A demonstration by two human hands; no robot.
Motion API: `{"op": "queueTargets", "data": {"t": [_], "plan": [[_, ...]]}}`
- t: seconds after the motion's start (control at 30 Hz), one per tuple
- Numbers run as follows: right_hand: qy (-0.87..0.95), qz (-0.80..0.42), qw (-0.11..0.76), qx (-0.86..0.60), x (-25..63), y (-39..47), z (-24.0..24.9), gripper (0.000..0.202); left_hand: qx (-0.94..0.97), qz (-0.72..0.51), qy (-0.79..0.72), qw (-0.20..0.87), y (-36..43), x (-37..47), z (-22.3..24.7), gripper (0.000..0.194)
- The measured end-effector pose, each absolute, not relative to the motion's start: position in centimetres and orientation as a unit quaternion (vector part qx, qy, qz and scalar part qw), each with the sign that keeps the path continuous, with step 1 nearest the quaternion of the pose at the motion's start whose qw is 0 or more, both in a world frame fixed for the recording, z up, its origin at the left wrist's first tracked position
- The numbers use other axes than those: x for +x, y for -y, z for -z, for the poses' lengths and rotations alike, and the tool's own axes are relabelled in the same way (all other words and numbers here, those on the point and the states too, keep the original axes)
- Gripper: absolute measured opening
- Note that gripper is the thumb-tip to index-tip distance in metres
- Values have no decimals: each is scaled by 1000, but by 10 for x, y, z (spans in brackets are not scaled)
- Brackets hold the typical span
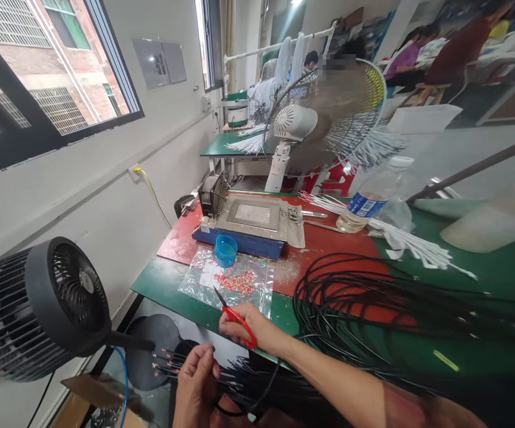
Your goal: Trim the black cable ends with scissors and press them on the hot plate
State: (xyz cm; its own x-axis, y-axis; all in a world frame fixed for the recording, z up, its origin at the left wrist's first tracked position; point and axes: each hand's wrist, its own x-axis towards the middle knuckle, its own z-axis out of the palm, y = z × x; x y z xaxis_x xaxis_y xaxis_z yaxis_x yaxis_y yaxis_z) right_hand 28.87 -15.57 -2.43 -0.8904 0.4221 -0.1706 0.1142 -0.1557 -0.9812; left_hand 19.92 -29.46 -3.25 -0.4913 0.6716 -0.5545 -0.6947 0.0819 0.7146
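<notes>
My right hand (261,330) grips a pair of scissors with red handles (252,340), the dark blades pointing up and left over the table's front edge. Lower and to the left, my left hand (197,377) pinches the end of a black cable (213,348) between thumb and fingers. Below both hands lies a bundle of black cables (235,377), some with reddish tips at its left. Just beyond the scissors, small red and yellow scraps (237,281) lie on a clear plastic bag (261,291), beside a blue round container (226,252).
A blue-based device with a metal top (239,245) sits on the red mat. Looped black cables (311,303) cover the table's right side, near a plastic bottle (364,205). A black fan (79,291) stands left; a larger fan (295,122) rises behind. People sit far right.
</notes>
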Motion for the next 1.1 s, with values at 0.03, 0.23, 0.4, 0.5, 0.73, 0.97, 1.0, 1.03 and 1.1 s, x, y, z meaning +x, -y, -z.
{"op": "queueTargets", "data": {"t": [0.03,0.23,0.4,0.5,0.73,0.97,1.0,1.03,1.1], "plan": [[665,-712,99,-203,291,153,22,34,-23,-684,-544,485,293,198,30,21],[839,-522,36,-148,300,155,16,36,-24,-695,-590,411,285,187,19,24],[875,-458,28,-154,299,160,24,38,49,-642,-654,397,281,185,26,27],[877,-449,40,-165,299,156,29,43,73,-629,-668,391,277,183,26,30],[877,-430,63,-204,300,152,31,46,88,-627,-689,353,268,179,16,31],[870,-443,68,-203,300,148,26,49,157,-570,-707,388,263,182,14,29],[869,-445,69,-203,300,147,26,49,164,-566,-709,388,262,182,13,29],[868,-448,70,-204,300,147,26,49,171,-561,-711,389,261,181,12,29],[865,-452,74,-204,300,146,28,49,183,-551,-716,388,259,180,10,30]]}}
